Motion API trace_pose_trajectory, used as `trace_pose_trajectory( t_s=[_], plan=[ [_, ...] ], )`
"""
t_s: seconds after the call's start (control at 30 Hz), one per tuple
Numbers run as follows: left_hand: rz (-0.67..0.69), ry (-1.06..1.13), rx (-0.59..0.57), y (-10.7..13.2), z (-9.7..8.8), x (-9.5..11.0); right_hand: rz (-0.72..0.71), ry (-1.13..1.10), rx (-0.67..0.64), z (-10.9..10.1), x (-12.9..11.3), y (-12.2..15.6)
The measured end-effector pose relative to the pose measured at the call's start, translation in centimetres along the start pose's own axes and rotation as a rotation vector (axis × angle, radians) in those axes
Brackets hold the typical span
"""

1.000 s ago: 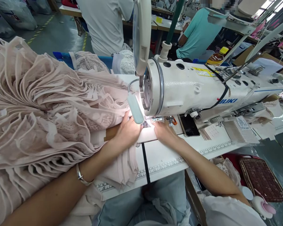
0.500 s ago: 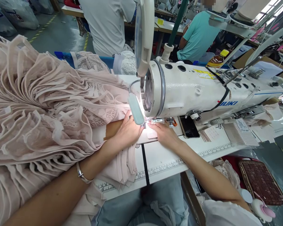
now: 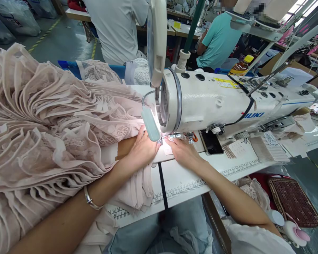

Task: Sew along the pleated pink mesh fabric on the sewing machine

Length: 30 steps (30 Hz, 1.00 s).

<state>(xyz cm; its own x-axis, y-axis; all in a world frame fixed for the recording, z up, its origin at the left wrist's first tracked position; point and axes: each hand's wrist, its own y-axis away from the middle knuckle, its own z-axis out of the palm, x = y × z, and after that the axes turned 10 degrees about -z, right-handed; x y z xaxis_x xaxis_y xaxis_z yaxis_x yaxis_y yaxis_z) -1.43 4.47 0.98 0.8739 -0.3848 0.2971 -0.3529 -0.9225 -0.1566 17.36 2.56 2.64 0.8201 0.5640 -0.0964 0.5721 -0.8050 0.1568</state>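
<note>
Under the sewing machine's head [image 3: 201, 100], close to the needle area, both my hands are on pale pink fabric. My left hand [image 3: 143, 150], with a ring and a bangle on that arm, presses and grips the fabric left of the presser foot; a small lamp [image 3: 151, 123] covers some of its fingertips. From the other side, my right hand [image 3: 184, 151] has its fingers pinched together at the work edge, near the metal foot parts [image 3: 175, 135]. Glare washes out the cloth between them. A big heap of pink lace garment pieces [image 3: 55, 102] lies on the left, against my left forearm.
A phone [image 3: 212, 143] lies on the machine bed right of my hand, beside a card [image 3: 238, 149] and a bagged white stack [image 3: 267, 148]. A ruler tape [image 3: 185, 188] runs along the table's front edge. Two people sit beyond the machine, near an oil bottle [image 3: 240, 67].
The view has shifted slightly, moving the machine a little leftward in the picture. Both hands keep nearly the same place beside the presser foot, still on the fabric.
</note>
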Motion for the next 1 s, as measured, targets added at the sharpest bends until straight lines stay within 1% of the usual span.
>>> trace_pose_trajectory(
  t_s=[0.33, 0.53, 0.83, 1.0],
  plan=[
    [-0.028, -0.033, -0.015, -0.1, 0.05, 0.15, -0.014, 0.074, 0.022, 0.14, -0.13, -0.06],
    [-0.03, -0.021, -0.018, -0.07, 0.02, 0.13, -0.012, 0.042, -0.005, 0.0, -0.11, -0.15],
    [-0.013, -0.015, -0.001, -0.07, 0.21, -0.04, -0.019, 0.01, 0.034, 0.33, 0.2, -0.24],
    [-0.016, -0.027, 0.003, -0.08, 0.2, -0.07, -0.005, -0.011, 0.0, 0.09, 0.04, -0.29]
  ],
)
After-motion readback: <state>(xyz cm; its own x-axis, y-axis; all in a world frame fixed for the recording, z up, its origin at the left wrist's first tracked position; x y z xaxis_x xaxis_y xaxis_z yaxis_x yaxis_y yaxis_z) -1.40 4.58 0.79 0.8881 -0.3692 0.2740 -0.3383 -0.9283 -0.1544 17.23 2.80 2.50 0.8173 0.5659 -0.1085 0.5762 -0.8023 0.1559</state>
